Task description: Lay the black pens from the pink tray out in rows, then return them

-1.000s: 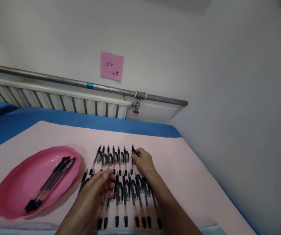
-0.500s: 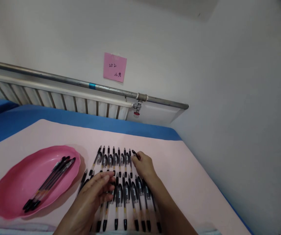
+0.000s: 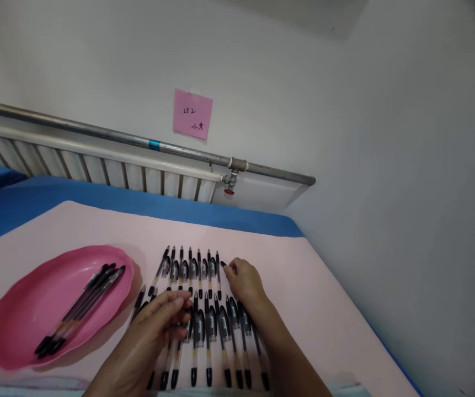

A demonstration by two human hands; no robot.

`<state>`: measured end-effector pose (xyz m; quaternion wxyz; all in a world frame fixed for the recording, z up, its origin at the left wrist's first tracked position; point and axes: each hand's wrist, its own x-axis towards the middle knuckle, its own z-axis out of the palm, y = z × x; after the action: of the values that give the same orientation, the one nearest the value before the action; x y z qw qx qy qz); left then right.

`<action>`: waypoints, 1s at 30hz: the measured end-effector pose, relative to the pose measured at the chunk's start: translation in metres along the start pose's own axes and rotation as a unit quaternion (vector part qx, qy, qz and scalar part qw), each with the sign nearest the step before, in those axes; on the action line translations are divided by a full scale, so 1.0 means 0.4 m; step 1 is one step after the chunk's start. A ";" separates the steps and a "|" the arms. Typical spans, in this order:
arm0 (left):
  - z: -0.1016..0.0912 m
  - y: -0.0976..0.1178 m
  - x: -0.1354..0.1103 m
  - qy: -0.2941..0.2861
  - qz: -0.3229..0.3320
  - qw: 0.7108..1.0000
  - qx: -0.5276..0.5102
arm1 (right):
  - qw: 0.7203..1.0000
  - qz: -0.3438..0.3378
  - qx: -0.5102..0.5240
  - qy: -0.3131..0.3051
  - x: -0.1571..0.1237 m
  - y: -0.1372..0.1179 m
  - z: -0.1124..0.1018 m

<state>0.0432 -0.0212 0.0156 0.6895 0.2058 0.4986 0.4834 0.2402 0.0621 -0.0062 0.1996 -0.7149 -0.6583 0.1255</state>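
Note:
My right hand [image 3: 244, 280] is closed on a small black pen cap [image 3: 223, 264], mostly hidden by the fingers. It is beside the last uncapped pen [image 3: 218, 275] of the far row, where caps lie between the pens. Over the left part of the near row, my left hand [image 3: 158, 317] is loosely curled with its fingers apart and nothing visible in it. The near row also has uncapped gel pens [image 3: 208, 353] with clear-sided black caps [image 3: 212, 325] between them. My left hand and right forearm cover parts of this row.
A pink scalloped dish [image 3: 17, 309] at the left holds several capped pens [image 3: 82, 306]. The pink tabletop [image 3: 311, 309] has a blue border [image 3: 179, 207] at the back. Behind it are a radiator [image 3: 113, 173], a metal pipe [image 3: 108, 135] and a pink note [image 3: 193, 114] on the wall.
My right hand has lowered the pen cap slightly toward the table beside the far row. My left hand stays almost in place. The whole view has shifted a little.

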 end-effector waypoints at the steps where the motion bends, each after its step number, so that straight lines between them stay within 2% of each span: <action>1: 0.000 0.001 -0.002 0.001 -0.001 1.000 0.001 | 1.000 -0.004 -0.006 -0.001 0.000 0.000 -0.001; 14: -0.007 -0.004 -0.002 -0.016 0.008 1.000 0.004 | 0.999 -0.007 -0.031 0.005 0.010 0.005 0.003; 25: -0.003 0.000 -0.013 -0.039 -0.005 0.999 0.007 | 1.000 -0.010 -0.023 0.005 0.015 -0.015 0.010; 28: -0.015 0.020 -0.009 -0.052 0.032 0.998 0.035 | 1.000 -0.013 -0.005 0.005 0.012 -0.014 0.003; 30: -0.044 0.058 -0.001 -0.017 0.106 0.989 0.097 | 1.000 -0.011 0.012 0.011 0.013 -0.007 -0.004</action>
<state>0.0169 -0.0147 0.0264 0.6195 0.3319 0.5063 0.4997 0.2391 0.0672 -0.0033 0.2165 -0.7065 -0.6625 0.1233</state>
